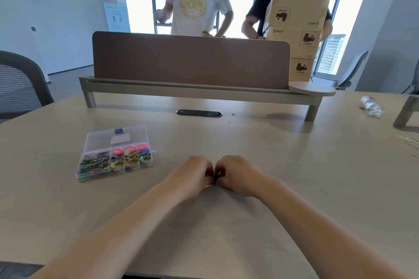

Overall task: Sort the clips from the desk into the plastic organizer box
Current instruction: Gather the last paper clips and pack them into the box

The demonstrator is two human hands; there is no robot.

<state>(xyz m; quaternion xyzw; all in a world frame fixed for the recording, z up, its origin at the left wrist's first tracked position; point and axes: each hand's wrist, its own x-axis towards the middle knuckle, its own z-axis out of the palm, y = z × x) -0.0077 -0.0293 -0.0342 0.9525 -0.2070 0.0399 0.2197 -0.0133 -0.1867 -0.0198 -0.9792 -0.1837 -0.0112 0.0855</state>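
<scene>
Both hands meet at lower centre of the frame, knuckles up on the desk (283, 165). The left hand (192, 175) and right hand (235, 175) have their fingers curled inward and pressed toward each other around a small dark cluster of clips (215, 174). Only a sliver of that cluster shows in the gap between the hands; which fingers pinch which clip cannot be told.

The plastic organizer box (114, 154) lies to the left of centre, well apart from the hands. Its clear lid appears to be down, though this is not certain. Coloured paper clips fill the lower-left compartment; binder clips and pink round pieces occupy those to the right.

Probable faults:
- Clips gathered by two hands may slip when one hand lifts away, scattering on the smooth desk
- If the lid is down, a loaded hand arriving at the box cannot release; one hand must be freed first
- Mixed types may land in the wrong compartment

Orientation: the box's long axis runs left to right, slightly rising to the right. The clips' own axis and pointing direction are hidden by the fingers
</scene>
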